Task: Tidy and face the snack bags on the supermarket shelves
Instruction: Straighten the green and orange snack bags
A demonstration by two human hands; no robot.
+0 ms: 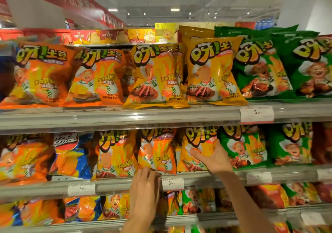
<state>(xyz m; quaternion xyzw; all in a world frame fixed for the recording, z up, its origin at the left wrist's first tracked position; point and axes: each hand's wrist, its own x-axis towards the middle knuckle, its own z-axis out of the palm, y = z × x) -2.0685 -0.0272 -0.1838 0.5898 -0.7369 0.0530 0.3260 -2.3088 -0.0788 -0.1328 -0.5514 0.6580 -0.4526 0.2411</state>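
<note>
We are straightening the yellow bag [195, 150] on the middle shelf [206, 178], just right of centre frame. Our right hand [213, 158] lies spread flat against its front, gripping nothing; our left hand [145, 182] curls over the shelf edge beneath the neighbouring orange bag [158, 153], clasping nothing visible. Next, we judge, comes squaring both upright.

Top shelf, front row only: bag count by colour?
orange bags: 2
yellow bags: 2
green bags: 2
Total: 6, leaving out the bags partly hidden behind them.
</note>
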